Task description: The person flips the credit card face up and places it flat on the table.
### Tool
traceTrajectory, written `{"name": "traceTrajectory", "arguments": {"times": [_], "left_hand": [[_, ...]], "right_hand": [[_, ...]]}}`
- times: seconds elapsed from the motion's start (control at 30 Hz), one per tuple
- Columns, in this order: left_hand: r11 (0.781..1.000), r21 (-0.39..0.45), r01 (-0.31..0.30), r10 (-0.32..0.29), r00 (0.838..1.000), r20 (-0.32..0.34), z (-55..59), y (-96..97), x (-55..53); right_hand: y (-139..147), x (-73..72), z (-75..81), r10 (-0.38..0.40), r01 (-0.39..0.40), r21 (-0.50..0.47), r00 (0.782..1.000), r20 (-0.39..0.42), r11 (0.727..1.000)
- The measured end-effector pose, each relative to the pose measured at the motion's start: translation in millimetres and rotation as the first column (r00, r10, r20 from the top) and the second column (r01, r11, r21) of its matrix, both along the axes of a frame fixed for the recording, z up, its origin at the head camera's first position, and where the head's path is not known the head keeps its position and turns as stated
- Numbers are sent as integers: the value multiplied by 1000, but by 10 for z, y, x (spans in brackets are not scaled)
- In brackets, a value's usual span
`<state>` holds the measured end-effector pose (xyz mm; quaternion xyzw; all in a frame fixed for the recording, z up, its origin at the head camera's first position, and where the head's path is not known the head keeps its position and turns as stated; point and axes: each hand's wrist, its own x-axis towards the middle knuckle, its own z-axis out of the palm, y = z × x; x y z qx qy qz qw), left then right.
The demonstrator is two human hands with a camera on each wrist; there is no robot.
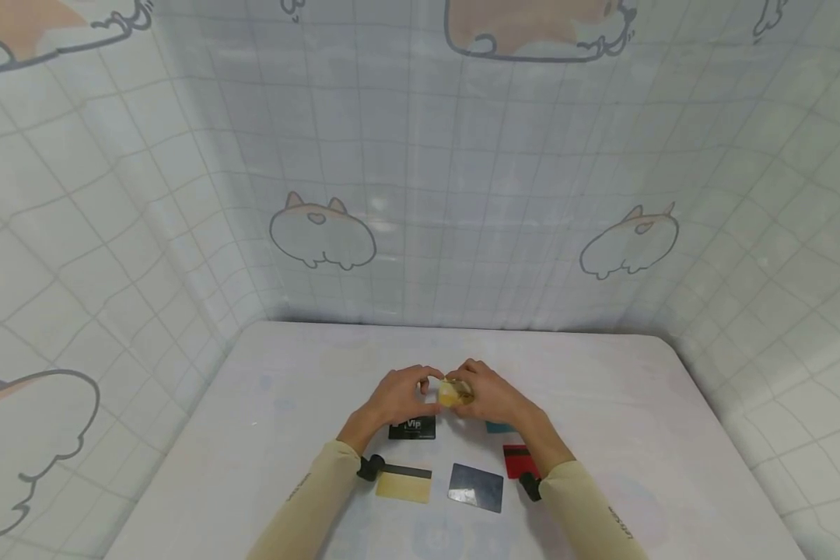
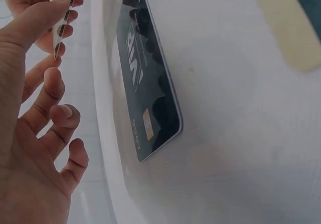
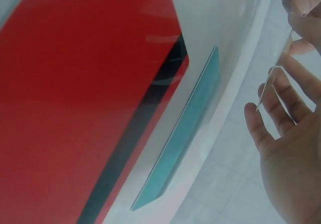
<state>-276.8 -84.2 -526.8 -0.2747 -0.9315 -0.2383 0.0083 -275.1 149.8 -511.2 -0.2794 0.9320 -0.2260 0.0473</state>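
A thin gold plastic card is held up between both hands above the far middle of the table. My left hand pinches its left side with thumb and index finger; the other left fingers are loosely bent, away from the card. From the right, my right hand grips the same card, fingers spread behind it and thumb in front. A black VIP card lies below the left hand. Beneath the right wrist lie a teal card and a red card with a black stripe, both partly hidden in the head view.
Nearer on the white table lie a yellow card with a dark stripe and a dark blue-grey card. Behind the table hangs a white grid-patterned curtain with cartoon animals, which also lines both sides.
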Motion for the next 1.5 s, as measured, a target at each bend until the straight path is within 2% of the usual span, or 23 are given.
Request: {"name": "traceTrajectory", "arguments": {"times": [0.33, 0.67, 0.97, 1.17, 1.5], "left_hand": [[1000, 9, -21, 21, 1000, -13, -27, -43, 21], [999, 34, -40, 39, 999, 25, -22, -113, 47], [998, 30, -56, 55, 997, 47, -35, -187, 73], [997, 46, -56, 53, 997, 62, -59, -226, 74], [997, 41, -69, 65, 994, 86, -100, -272, 109]], "right_hand": [[82, 22, -48, -20, 21, 30, 999, -35, 999], [135, 44, -29, -33, 36, 76, 999, -35, 996], [136, 65, -60, -84, 84, 51, 996, -17, 995], [142, 75, -83, -73, 73, 2, 997, -32, 997], [105, 87, -108, -76, 76, -4, 997, -22, 997]]}}
